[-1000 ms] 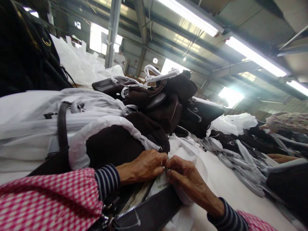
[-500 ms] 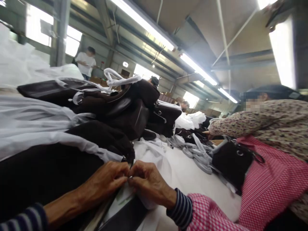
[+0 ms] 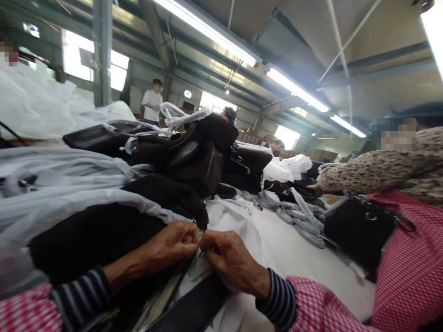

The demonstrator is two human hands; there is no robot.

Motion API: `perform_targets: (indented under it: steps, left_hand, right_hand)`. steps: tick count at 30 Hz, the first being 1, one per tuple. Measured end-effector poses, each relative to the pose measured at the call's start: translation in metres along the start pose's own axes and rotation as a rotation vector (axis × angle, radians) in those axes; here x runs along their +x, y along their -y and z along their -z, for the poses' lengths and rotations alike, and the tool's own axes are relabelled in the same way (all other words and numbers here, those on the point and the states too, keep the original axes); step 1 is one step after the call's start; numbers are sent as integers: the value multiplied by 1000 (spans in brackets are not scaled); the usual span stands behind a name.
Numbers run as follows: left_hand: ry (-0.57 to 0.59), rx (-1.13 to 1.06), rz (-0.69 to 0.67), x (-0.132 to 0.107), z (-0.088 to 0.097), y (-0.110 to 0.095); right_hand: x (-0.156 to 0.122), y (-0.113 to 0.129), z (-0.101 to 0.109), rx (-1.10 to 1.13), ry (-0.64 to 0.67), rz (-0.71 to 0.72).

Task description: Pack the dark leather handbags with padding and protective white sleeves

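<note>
A large black bag (image 3: 100, 235) lies in front of me, partly covered by white wrapping. Its zippered edge (image 3: 164, 295) runs toward me, beside a black flap (image 3: 194, 306). My left hand (image 3: 175, 242) is closed, thumb and fingers pinched at the bag's far edge. Close beside it, almost fingertip to fingertip, my right hand (image 3: 235, 260) is pinched too. A small shiny metal piece (image 3: 201, 253) shows at the right fingertips; it looks like a zipper pull, though the fingers hide most of it.
Dark bags (image 3: 197, 157) with white-wrapped handles are heaped beyond my hands. Grey-wrapped straps (image 3: 287, 214) lie on the white table (image 3: 277, 267). At right, a co-worker in a checked apron (image 3: 408, 267) reaches past another black bag (image 3: 360, 230). White wrapping (image 3: 51, 101) is piled at left.
The view has swung left, so everything sits further right in it. Both hands stay pinched together at the bag's edge, with the right fingers shifted slightly on the metal piece.
</note>
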State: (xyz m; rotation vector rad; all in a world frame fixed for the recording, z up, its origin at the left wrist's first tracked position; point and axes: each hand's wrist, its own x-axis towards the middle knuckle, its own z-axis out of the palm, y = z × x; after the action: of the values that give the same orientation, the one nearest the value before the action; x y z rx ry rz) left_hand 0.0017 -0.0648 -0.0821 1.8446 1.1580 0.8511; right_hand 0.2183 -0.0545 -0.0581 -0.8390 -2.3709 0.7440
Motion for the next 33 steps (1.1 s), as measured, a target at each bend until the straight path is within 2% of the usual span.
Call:
perform_targets:
  steps: [5, 11, 15, 18, 22, 28, 33]
  left_hand:
    - [-66, -61, 51, 0, 9, -10]
    - [-155, -141, 115, 1, 20, -13]
    - [-190, -211, 133, 2, 25, -12]
    - [-204, -254, 125, 3, 26, -11]
    - [-205, -289, 107, 3, 27, -12]
    - [-218, -340, 113, 5, 23, -9]
    - [-255, -337, 88, 4, 17, -14]
  right_hand:
    - [-2, 3, 4, -188, 13, 85]
    - [13, 8, 6, -222, -107, 34]
    - [29, 2, 4, -44, -113, -50]
    - [41, -3, -1, 148, -135, -50]
    - [52, -6, -10, 324, -70, -43]
    - [51, -8, -19, 445, -146, -89]
    - [47, -13, -30, 557, -160, -136]
